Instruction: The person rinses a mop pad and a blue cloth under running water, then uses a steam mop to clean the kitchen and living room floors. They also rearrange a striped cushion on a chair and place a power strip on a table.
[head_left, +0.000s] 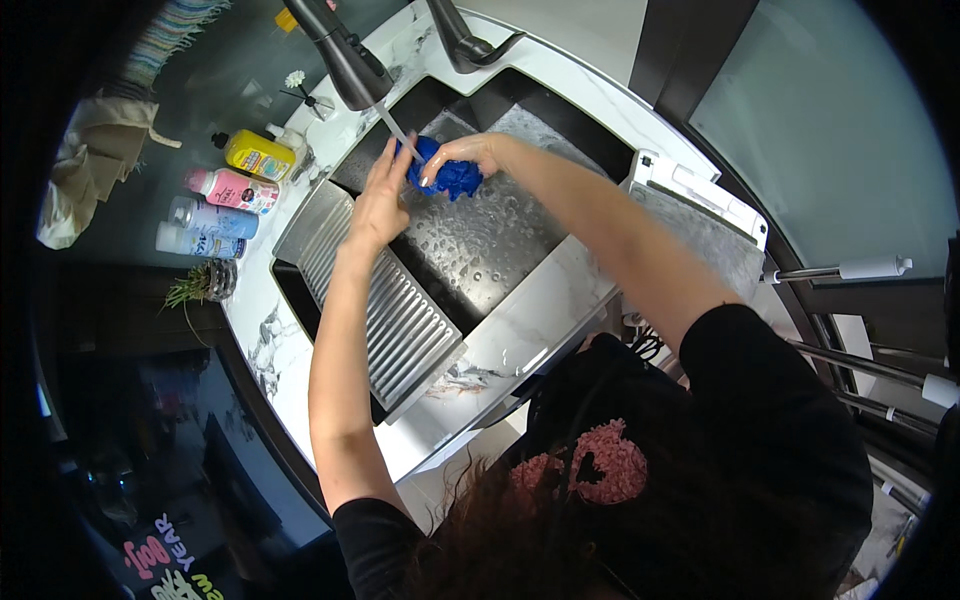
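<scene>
Under the running stream of a dark pull-down faucet (356, 79), a bunched, wet blue cloth (456, 180) is held above the sink basin (510, 247). My right hand (469, 154) grips it from the right, with the thumb and fingers curled over its top. Against the cloth's left side lies my left hand (381, 199), its fingers stretched along the edge and partly hidden. Water falls between the two hands. Drops and ripples cover the wet metal floor of the basin.
A ribbed metal draining tray (375, 315) spans the sink's left side. Several bottles, including a yellow one (259, 155) and a pink one (232, 190), line the white marbled counter (262, 337). A second dark faucet (465, 45) stands behind the sink. At right is a white appliance (701, 199).
</scene>
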